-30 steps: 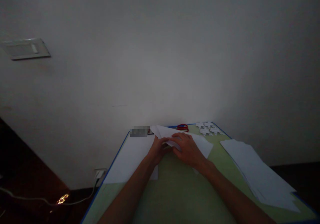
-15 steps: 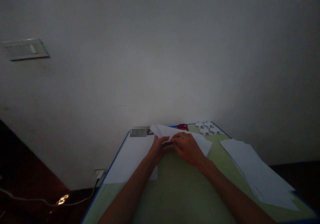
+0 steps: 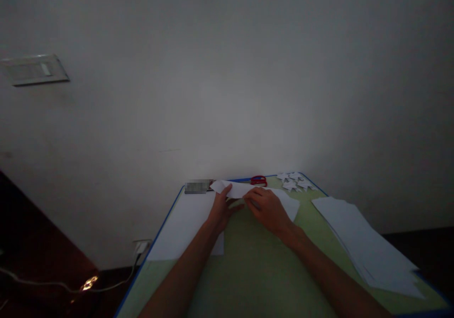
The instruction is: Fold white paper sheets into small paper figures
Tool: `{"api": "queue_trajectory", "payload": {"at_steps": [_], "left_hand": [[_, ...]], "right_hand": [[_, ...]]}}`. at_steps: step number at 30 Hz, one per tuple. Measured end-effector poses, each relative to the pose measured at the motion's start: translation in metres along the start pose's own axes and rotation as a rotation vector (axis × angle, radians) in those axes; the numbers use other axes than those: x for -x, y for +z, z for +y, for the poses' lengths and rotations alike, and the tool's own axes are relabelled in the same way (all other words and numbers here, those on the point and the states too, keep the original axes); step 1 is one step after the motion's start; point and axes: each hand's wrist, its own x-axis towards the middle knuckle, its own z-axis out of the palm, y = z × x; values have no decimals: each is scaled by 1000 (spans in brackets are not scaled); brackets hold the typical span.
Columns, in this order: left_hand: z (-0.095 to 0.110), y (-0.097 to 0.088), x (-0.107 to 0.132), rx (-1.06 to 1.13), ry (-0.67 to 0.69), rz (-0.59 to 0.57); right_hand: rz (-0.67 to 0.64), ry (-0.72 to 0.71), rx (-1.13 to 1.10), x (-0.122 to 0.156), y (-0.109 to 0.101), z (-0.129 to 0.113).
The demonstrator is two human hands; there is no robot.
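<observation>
A white sheet of paper [image 3: 241, 190], partly folded over, lies across the far middle of the table between my two hands. My left hand [image 3: 222, 208] has its thumb on top of the paper near the left end and its other fingers underneath, gripping it. With bent fingers pressed together, my right hand [image 3: 264, 207] pinches the near edge of the same sheet. The sheet's right part [image 3: 291, 204] spreads out beyond the right hand. Under and beside my left forearm rests another white sheet [image 3: 184, 230].
Red-handled scissors [image 3: 258, 181] lie at the table's far edge. Several small white cut-paper shapes [image 3: 291, 185] sit at the far right corner. A stack of white paper [image 3: 362, 242] covers the right side. A blurred-out object [image 3: 196, 186] is at the far left. The wall [image 3: 227, 95] stands behind the green table [image 3: 248, 270].
The paper's raised left part has come down flatter and now shows a narrower strip. My left hand has shifted slightly left, its thumb now on the paper; my right hand is nearly still.
</observation>
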Motion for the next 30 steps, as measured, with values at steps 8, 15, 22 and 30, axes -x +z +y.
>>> {"api": "queue_trajectory", "payload": {"at_steps": [8, 15, 22, 30], "left_hand": [[15, 2, 0, 55, 238, -116], [42, 25, 12, -196, 518, -158], [92, 79, 11, -262, 761, -180], [121, 98, 9, -432, 902, -162]], "right_hand": [[221, 66, -223, -5, -16, 7], [293, 185, -524, -22, -48, 0], [134, 76, -403, -69, -116, 1], [187, 16, -528, -99, -139, -1]]}}
